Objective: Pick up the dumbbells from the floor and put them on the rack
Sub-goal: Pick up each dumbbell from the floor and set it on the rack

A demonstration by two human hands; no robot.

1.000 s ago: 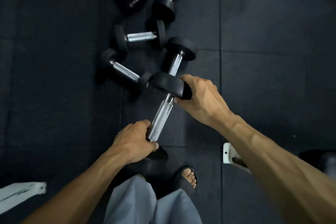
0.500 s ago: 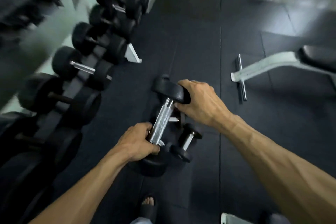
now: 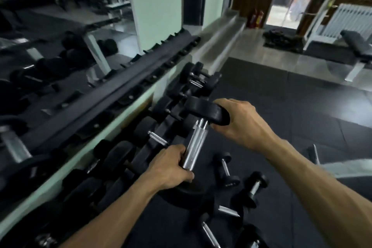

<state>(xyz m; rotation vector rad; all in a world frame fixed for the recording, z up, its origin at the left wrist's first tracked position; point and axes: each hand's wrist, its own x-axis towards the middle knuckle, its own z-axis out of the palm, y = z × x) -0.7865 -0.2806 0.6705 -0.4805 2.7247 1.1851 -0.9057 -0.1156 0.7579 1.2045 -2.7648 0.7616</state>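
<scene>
I hold a black dumbbell with a chrome handle (image 3: 196, 145) in the air, tilted, in front of the rack. My left hand (image 3: 171, 166) is closed around the lower part of the handle, just above the lower head. My right hand (image 3: 239, 125) grips the upper black head (image 3: 205, 109) from the right. The rack (image 3: 112, 94) runs along the left, its black top rail empty, its lower tier holding several black dumbbells (image 3: 147, 129). Several smaller dumbbells (image 3: 225, 169) lie on the dark floor below my hands.
A mirror wall stands behind the rack on the left. A grey ledge (image 3: 219, 42) extends past the rack's far end. A bench (image 3: 358, 50) and white equipment stand at the far right. Another bench frame (image 3: 330, 165) lies at the right edge. Black rubber floor (image 3: 281, 123) stretches ahead.
The view has swung up from the floor toward the rack. The held dumbbell has risen with both hands and now hangs beside the rack's lower tier; the floor dumbbells now lie below it.
</scene>
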